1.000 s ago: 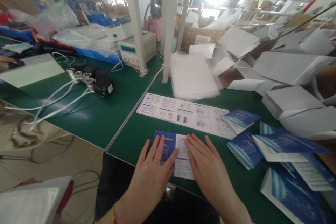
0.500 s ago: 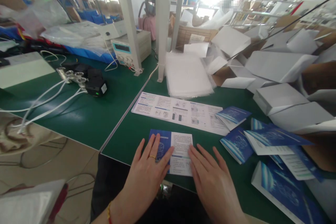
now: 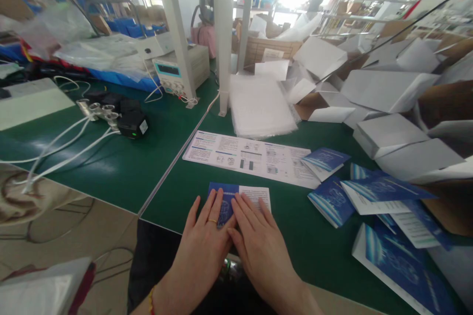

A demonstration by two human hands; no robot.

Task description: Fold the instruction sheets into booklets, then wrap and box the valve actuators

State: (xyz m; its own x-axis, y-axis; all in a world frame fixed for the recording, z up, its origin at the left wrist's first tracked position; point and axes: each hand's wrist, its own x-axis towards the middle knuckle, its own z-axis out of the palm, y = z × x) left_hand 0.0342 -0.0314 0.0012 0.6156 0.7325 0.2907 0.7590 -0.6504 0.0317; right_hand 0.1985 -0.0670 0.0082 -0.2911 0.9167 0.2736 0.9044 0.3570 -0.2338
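Observation:
A blue and white leaflet lies on the green table near its front edge. My left hand rests flat on its blue half, fingers spread, a ring on one finger. Flat across the leaflet's middle and white half lies my right hand, its thumb touching my left hand. Both palms hide the lower part of the leaflet. Beyond it is a long printed sheet. Folded blue booklets are scattered on the right, one overlapping the sheet's right end.
Clear plastic bags are stacked behind the sheet, beside a metal post. Open white boxes crowd the right. On the left are black devices with white cables and a power supply. People stand far back.
My right hand has moved left from the leaflet's right edge onto its middle, up against my left hand. My left hand stays on the blue half.

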